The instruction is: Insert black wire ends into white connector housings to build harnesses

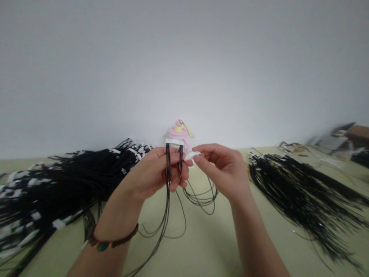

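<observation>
My left hand (152, 173) is raised at the middle of the view, its fingers closed on a white wire connector (174, 142). Thin black wires (167, 173) run down from that connector past my fingers and loop on the table. My right hand (220, 171) comes in from the right, pinching a small white piece (192, 155) between thumb and forefinger, close to my left fingers. Behind the connector stands a pink and yellow ornament (177, 132) with a yellow cord, partly hidden by it.
Large bundles of black wires lie on the pale green table (201, 238): one with white tags (57, 188) at left, another (302, 196) at right. A beaded bracelet (112, 240) circles my left wrist. Blurred clutter (337, 140) sits at back right, before a white wall (184, 57).
</observation>
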Tool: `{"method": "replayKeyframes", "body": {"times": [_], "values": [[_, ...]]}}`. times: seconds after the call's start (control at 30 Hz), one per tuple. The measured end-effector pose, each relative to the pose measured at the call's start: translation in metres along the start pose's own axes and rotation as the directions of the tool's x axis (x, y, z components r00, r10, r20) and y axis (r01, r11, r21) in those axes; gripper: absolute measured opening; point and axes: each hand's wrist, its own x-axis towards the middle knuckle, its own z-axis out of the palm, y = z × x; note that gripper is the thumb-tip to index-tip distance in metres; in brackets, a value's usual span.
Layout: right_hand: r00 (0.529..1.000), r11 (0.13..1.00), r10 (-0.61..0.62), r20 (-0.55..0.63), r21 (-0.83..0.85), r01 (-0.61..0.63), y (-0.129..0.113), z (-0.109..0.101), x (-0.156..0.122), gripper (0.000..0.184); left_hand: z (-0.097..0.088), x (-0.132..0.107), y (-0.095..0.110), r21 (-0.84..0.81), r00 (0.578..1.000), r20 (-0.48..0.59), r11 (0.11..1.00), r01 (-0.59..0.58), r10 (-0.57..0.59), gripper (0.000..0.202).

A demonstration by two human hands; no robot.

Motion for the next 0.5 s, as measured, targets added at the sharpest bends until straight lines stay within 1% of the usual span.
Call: {"method": "replayKeyframes", "body": {"times": [0.1,0.13,0.2,0.23,0.3,0.37,0.4,0.43,0.47,0.5], "values": [[0.999,0.998,-0.036,-0.021,-0.058,0.034,0.002,0.001,0.0,0.013,0.001,0.001,0.0,-0.01,1.0,-0.027,1.0,-0.01,0.01,0.017],[0.997,0.994,-0.061,-0.039,-0.094,0.057,0.003,0.001,0.0,0.014,0.002,0.002,-0.001,-0.015,0.999,-0.041,1.0,-0.012,0.012,0.016],[0.984,0.971,-0.151,-0.095,-0.199,0.13,0.005,0.002,0.0,0.022,0.002,0.003,-0.002,-0.029,0.997,-0.08,0.999,-0.014,0.011,0.016],[0.968,0.95,-0.213,-0.135,-0.262,0.172,0.005,0.002,-0.001,0.026,0.002,0.004,-0.003,-0.039,0.995,-0.104,0.999,-0.016,0.012,0.016],[0.916,0.902,-0.33,-0.23,-0.363,0.234,0.002,0.004,-0.004,0.028,0.0,0.006,-0.005,-0.06,0.989,-0.15,0.998,-0.023,0.014,0.015],[0.869,0.891,-0.383,-0.312,-0.373,0.259,-0.006,0.006,-0.01,0.021,-0.002,0.008,-0.006,-0.067,0.981,-0.195,0.997,-0.032,0.018,0.013],[0.863,0.899,-0.382,-0.331,-0.35,0.264,-0.01,0.007,-0.013,0.015,-0.003,0.009,-0.007,-0.062,0.977,-0.214,0.997,-0.037,0.023,0.011],[0.871,0.909,-0.37,-0.324,-0.321,0.267,-0.014,0.008,-0.015,0.011,-0.003,0.01,-0.007,-0.059,0.972,-0.233,0.997,-0.045,0.03,0.009],[0.894,0.92,-0.344,-0.288,-0.296,0.258,-0.017,0.009,-0.017,0.007,-0.003,0.01,-0.007,-0.063,0.966,-0.254,0.996,-0.057,0.039,0.008],[0.926,0.93,-0.305,-0.222,-0.279,0.24,-0.018,0.011,-0.019,0.004,-0.002,0.011,-0.007,-0.073,0.96,-0.277,0.995,-0.073,0.051,0.007]]}}
